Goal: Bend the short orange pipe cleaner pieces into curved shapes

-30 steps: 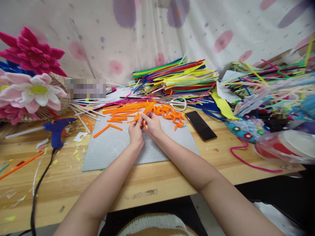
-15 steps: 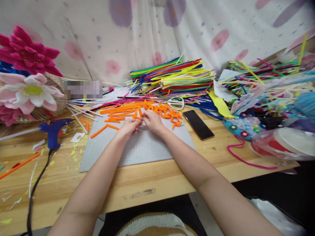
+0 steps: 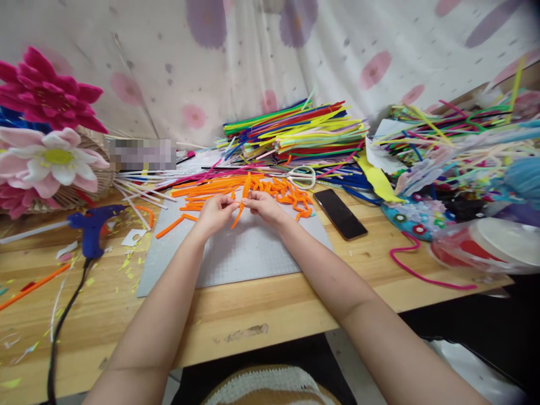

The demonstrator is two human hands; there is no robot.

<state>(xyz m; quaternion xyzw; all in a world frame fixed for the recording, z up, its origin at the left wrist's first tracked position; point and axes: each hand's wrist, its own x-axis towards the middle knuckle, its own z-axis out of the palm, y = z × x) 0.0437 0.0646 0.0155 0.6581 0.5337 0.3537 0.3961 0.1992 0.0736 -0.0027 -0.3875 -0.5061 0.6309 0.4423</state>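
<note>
Craft workspace, wooden worktable [image 3: 295, 304]. Far: bundled multicoloured pipe cleaners [image 3: 295, 135], scissors [image 3: 291, 176], patterned curtain [image 3: 253, 67]. Left: blue glue gun [image 3: 91, 230], fuzzy flowers [image 3: 57, 157], yellow scraps [image 3: 125, 262]. Nearer: grey cutting mat [image 3: 253, 259] bearing orange pieces [image 3: 202, 192]. Right: heaped coloured strands [image 3: 464, 140].

The hands [image 3: 216, 215] are bare, the top [image 3: 270, 376] banded white and brown.
</note>
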